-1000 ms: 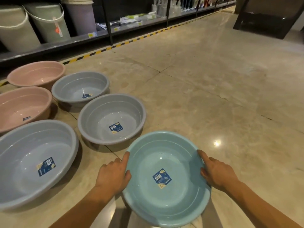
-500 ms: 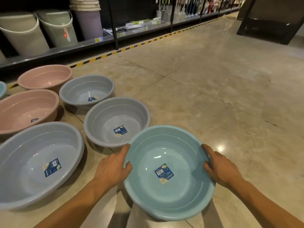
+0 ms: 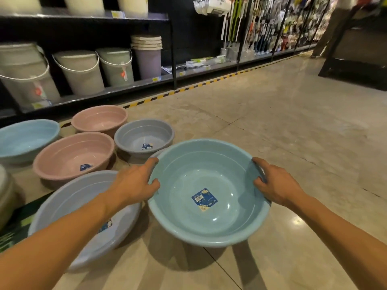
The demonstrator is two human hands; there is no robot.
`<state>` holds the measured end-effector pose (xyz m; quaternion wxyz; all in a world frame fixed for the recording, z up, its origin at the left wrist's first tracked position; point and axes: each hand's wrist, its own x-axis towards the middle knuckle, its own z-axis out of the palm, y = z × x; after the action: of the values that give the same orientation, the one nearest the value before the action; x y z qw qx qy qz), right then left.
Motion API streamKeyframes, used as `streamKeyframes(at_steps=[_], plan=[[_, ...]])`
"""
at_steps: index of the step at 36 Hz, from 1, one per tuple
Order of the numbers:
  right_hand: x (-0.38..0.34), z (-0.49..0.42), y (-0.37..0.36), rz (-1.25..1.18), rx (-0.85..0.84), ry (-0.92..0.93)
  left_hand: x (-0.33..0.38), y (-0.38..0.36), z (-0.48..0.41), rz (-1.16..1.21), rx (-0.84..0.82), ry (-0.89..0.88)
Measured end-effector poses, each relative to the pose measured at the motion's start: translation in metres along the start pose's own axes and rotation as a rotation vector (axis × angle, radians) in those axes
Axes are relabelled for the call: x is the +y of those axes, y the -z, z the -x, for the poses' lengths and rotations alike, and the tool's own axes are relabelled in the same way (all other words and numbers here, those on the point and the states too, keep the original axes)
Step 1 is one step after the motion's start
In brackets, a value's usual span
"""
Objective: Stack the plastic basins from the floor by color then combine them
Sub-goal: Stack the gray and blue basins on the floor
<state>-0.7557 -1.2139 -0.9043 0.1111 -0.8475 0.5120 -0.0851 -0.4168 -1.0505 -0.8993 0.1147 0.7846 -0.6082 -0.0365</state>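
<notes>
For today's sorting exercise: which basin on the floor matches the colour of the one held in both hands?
The light blue basin at far left, beside the shelf; the other floor basins are pink or grey.

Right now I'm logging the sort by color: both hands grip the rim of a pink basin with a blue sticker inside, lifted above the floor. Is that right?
Not quite: the color is wrong. The head view shows the left hand and right hand gripping the rim of a teal basin, not a pink one. The blue sticker inside and the lift above the floor are right.
</notes>
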Motion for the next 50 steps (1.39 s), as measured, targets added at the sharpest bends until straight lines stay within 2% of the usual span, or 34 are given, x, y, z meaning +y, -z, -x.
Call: streamKeyframes(at_steps=[8,13,27,35,43,50], plan=[[-0.087,-0.04,0.002,0.025,0.001,0.103,-0.072,0.048,0.018,-0.034,0.01,0.096],[-0.145,-0.058,-0.015,0.024,-0.017,0.187,-0.121,0.063,0.038,0.025,0.012,0.185],[-0.277,-0.09,-0.094,0.034,-0.154,0.387,-0.247,0.057,0.107,-0.081,-0.041,0.39],[-0.308,-0.097,-0.147,0.128,-0.247,0.398,-0.294,0.026,0.139,-0.052,-0.017,0.443],[-0.319,-0.099,-0.177,0.239,-0.279,0.402,-0.307,-0.002,0.145,-0.004,-0.063,0.499],[-0.317,-0.1,-0.202,0.222,-0.312,0.394,-0.319,-0.035,0.143,0.025,-0.068,0.546]])
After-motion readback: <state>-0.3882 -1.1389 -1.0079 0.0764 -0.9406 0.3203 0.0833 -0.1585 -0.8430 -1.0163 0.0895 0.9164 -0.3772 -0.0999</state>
